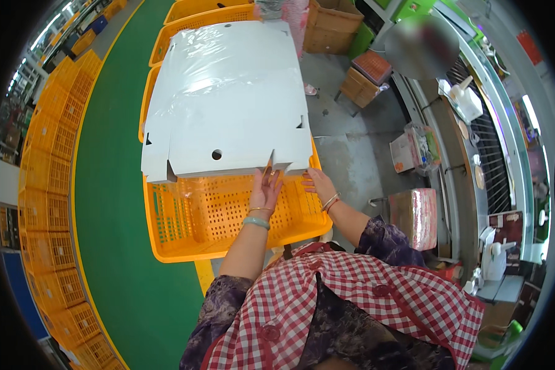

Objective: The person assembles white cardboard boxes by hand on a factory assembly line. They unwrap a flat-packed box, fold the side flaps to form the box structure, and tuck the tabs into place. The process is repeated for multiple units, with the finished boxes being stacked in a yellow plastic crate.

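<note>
The flat white cardboard (234, 120) lies across the tops of yellow crates, its near edge reaching over the nearest yellow crate (188, 254), with a round dark hole (216, 155) close to that edge and small notches along its sides; shiny creases catch the light over its far half. The left hand (266, 192) is turned palm up at the near edge, its fingertips by a small upturned flap, and I cannot tell whether they pinch it. The right hand (319, 185) is by the near right corner, fingers loosely spread and gripping nothing visible, though whether they touch the corner is unclear. A pale green bangle (256, 222) circles the left wrist, and a red-and-white checked apron (290, 296) covers the wearer's front. To the left runs a green floor strip (114, 197), then a row of stacked yellow crates (46, 203); to the right, past the grey floor (345, 154), stand a brown carton (332, 31) and a long workbench (447, 142)
</note>
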Action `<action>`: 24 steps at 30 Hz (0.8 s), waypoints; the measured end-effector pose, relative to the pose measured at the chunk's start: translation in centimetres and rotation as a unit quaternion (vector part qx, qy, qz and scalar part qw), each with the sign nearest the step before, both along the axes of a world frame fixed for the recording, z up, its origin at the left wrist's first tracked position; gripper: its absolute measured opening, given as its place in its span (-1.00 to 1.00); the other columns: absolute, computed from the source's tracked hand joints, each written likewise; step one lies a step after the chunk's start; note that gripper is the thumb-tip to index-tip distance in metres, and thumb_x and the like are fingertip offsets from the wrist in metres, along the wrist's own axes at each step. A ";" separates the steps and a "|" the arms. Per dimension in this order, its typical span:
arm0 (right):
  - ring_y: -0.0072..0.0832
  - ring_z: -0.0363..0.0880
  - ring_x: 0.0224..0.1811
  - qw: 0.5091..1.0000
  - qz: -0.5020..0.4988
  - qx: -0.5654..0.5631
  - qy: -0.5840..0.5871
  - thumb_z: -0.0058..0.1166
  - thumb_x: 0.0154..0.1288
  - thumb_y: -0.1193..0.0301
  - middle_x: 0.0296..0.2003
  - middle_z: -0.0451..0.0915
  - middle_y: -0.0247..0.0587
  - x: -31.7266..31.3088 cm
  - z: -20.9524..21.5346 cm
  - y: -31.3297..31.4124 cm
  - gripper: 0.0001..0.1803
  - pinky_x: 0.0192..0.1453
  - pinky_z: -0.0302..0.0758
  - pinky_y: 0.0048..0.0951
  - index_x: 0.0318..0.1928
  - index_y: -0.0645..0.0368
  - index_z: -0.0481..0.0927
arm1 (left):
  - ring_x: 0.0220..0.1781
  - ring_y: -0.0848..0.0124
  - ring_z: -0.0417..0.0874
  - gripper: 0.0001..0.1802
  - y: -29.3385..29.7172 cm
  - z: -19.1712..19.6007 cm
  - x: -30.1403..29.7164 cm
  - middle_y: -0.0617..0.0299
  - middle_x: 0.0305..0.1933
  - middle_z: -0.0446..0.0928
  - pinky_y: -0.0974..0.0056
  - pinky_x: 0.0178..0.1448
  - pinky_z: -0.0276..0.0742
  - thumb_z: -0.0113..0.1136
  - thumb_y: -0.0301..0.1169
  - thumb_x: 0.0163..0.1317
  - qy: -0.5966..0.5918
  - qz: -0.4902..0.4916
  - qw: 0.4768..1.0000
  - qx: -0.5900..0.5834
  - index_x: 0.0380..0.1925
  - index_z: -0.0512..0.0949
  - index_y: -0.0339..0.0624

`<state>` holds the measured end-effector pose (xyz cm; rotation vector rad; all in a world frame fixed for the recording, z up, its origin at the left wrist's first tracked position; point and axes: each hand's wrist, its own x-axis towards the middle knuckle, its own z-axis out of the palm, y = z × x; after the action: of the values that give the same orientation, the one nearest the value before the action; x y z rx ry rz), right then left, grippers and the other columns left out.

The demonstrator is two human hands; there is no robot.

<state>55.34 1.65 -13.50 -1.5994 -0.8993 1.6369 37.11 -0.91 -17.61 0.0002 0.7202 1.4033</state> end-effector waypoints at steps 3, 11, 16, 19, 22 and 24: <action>-0.44 0.58 -0.14 0.997 0.072 -0.011 -0.007 -0.06 0.37 0.11 -0.03 0.54 -0.12 2.2 -0.9 -0.2 -0.51 -0.15 0.53 -0.47 0.12 0.20 0.42 | 0.34 0.19 0.27 -0.44 -0.4 -0.6 2.0 0.16 0.24 0.31 0.03 0.32 0.23 0.11 0.01 0.26 0.016 0.010 0.999 -0.039 0.16 0.32 -0.03; -0.45 0.56 -0.11 0.994 0.092 0.058 -0.033 -0.05 0.33 0.15 -0.02 0.55 -0.26 3.5 2.7 2.6 -0.54 -0.13 0.51 -0.43 0.09 0.19 0.46 | 0.24 0.19 0.39 -0.53 -0.8 -0.7 5.0 0.19 0.18 0.36 0.10 0.21 0.37 0.09 -0.34 0.21 0.035 0.012 0.994 -0.106 0.13 0.34 -0.11; -0.38 0.53 -0.14 0.947 0.257 0.092 -0.170 -0.06 0.26 0.20 -0.01 0.54 -0.12 2.2 1.9 5.9 -0.46 -0.15 0.49 -0.37 0.20 0.18 0.39 | 0.18 0.24 0.43 -0.50 1.1 3.5 4.6 0.24 0.13 0.40 0.17 0.11 0.44 0.12 -0.34 0.20 0.147 0.002 0.984 -0.097 0.16 0.34 -0.14; -0.35 0.53 -0.19 0.939 0.263 0.124 -0.183 -0.05 0.23 0.22 -0.06 0.56 -0.06 0.9 3.2 5.1 -0.49 -0.16 0.48 -0.38 0.14 0.20 0.42 | 0.14 0.26 0.45 -0.52 0.4 6.8 4.9 0.26 0.12 0.41 0.19 0.08 0.44 0.11 -0.34 0.21 0.174 -0.024 0.983 -0.058 0.15 0.38 -0.15; -0.24 0.56 -0.22 0.962 0.196 0.159 -0.100 -0.06 0.22 0.23 -0.16 0.58 0.03 -0.3 1.2 4.1 -0.56 -0.14 0.48 -0.35 0.02 0.25 0.47 | 0.11 0.32 0.48 -0.56 -0.1 7.3 5.4 0.26 0.13 0.43 0.24 0.07 0.44 0.07 -0.34 0.24 0.209 -0.053 0.975 -0.049 0.13 0.43 -0.17; -0.13 0.57 -0.22 0.971 0.147 0.166 -0.092 -0.07 0.21 0.25 -0.20 0.59 0.12 -1.4 2.2 3.4 -0.60 -0.12 0.49 -0.30 -0.04 0.28 0.50 | 0.10 0.37 0.51 -0.56 -0.5 7.3 5.1 0.26 0.12 0.46 0.27 0.06 0.43 0.03 -0.35 0.25 0.209 -0.063 0.975 -0.036 0.14 0.42 -0.19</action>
<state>53.98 5.03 -11.30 -1.4497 -1.4838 1.4438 42.19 -1.46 -10.31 0.2871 1.0999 1.2658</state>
